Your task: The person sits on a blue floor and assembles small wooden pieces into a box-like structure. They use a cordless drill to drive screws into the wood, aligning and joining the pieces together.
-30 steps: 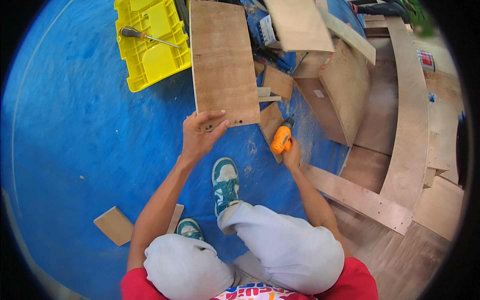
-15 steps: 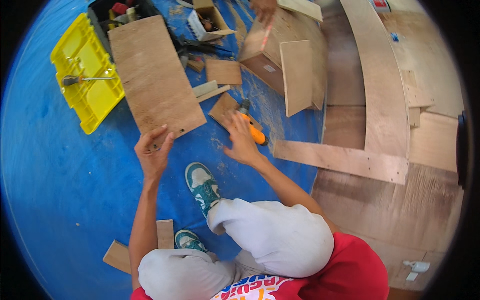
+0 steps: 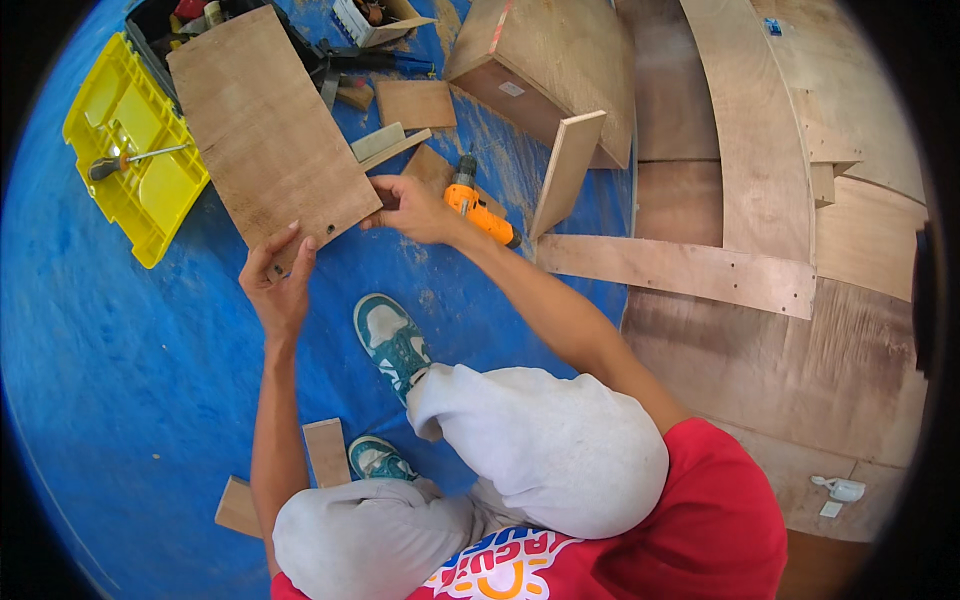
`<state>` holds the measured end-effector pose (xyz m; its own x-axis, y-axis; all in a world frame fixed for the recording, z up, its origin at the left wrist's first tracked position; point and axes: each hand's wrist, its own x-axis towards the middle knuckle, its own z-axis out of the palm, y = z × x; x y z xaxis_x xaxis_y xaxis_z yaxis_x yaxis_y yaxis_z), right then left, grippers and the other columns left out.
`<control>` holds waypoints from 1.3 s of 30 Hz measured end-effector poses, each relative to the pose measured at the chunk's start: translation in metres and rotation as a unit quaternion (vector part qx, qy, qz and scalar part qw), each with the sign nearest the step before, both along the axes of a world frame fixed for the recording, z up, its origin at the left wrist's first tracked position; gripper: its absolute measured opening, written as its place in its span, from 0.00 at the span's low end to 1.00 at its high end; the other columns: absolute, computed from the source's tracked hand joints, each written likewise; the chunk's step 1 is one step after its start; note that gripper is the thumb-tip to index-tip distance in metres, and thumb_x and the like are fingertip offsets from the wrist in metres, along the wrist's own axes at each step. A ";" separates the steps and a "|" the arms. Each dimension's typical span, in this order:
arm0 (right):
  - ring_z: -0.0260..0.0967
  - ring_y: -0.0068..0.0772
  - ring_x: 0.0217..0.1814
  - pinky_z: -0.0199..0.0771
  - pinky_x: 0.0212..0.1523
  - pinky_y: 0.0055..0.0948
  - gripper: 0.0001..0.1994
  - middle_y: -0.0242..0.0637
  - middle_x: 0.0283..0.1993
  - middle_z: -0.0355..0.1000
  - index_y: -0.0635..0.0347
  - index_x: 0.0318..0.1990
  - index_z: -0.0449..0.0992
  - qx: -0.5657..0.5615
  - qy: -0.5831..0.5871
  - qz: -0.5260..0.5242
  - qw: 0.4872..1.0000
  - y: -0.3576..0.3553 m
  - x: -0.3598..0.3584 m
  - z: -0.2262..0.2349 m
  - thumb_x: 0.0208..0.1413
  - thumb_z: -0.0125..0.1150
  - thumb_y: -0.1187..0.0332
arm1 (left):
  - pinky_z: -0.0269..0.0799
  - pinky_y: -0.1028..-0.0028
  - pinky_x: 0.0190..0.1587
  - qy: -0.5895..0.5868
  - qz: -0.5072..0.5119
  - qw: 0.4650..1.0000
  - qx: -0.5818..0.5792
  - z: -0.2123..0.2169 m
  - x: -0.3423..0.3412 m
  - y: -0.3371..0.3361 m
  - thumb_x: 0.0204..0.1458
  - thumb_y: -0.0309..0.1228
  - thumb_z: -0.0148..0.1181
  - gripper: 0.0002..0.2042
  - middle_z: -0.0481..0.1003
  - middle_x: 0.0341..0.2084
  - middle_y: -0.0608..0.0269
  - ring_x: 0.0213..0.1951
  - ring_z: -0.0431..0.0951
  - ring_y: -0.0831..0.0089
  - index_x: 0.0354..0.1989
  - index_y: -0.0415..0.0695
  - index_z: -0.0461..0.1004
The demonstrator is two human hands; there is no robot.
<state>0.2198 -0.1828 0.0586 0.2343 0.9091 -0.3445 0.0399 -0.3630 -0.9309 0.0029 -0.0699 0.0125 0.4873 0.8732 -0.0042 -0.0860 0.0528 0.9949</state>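
A long rectangular plywood board (image 3: 270,130) leans away from me at the left, with two dark holes near its near edge. My left hand (image 3: 275,280) is closed on that near edge, thumb on top beside one hole. At the board's near right corner, my right hand (image 3: 410,208) pinches the edge between thumb and fingers. Just right of my right hand, an orange cordless drill (image 3: 478,212) lies partly on a small piece of wood (image 3: 428,168) on the blue tarp.
A yellow toolbox lid (image 3: 140,170) with a screwdriver (image 3: 135,160) on it lies left of the board. Beyond are a black toolbox (image 3: 150,45), wood offcuts (image 3: 415,103) and a plywood box (image 3: 540,60). Large plywood panels (image 3: 760,150) fill the right side.
My right hand has left the drill and taken hold of the board's right corner. A loose panel by the box has tilted. Another person's hand at the top is out of view.
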 end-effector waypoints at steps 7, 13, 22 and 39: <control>0.77 0.24 0.50 0.76 0.56 0.27 0.19 0.36 0.49 0.83 0.67 0.53 0.81 -0.015 0.019 -0.029 0.999 0.007 0.006 -0.006 0.53 0.72 0.80 | 0.75 0.77 0.45 0.012 0.002 1.000 0.012 -0.003 0.001 0.004 0.52 0.25 0.75 0.12 0.81 0.37 0.61 0.40 0.79 0.77 0.44 0.38 0.84; 0.78 0.28 0.50 0.76 0.55 0.31 0.18 0.39 0.49 0.83 0.66 0.51 0.82 0.004 -0.069 0.002 0.998 0.004 0.008 -0.005 0.50 0.74 0.77 | 0.75 0.78 0.44 0.023 0.004 1.000 0.009 -0.002 0.002 0.001 0.52 0.25 0.75 0.12 0.81 0.36 0.62 0.39 0.80 0.78 0.45 0.38 0.84; 0.77 0.23 0.44 0.80 0.47 0.25 0.13 0.37 0.44 0.81 0.67 0.50 0.81 -0.062 -0.090 -0.171 0.979 -0.064 -0.039 0.011 0.59 0.69 0.75 | 0.74 0.80 0.37 0.048 0.003 0.998 -0.035 0.050 -0.038 0.044 0.52 0.24 0.74 0.08 0.79 0.32 0.67 0.34 0.76 0.82 0.39 0.39 0.82; 0.54 0.65 0.74 0.58 0.71 0.54 0.44 0.64 0.75 0.49 0.62 0.66 0.57 -0.172 -0.682 -0.337 0.626 -0.188 0.170 -0.040 0.46 0.80 0.61 | 0.62 0.66 0.60 0.147 -0.049 0.987 -0.041 0.153 -0.236 0.104 0.57 0.37 0.67 0.22 0.66 0.53 0.61 0.57 0.66 0.69 0.56 0.46 0.66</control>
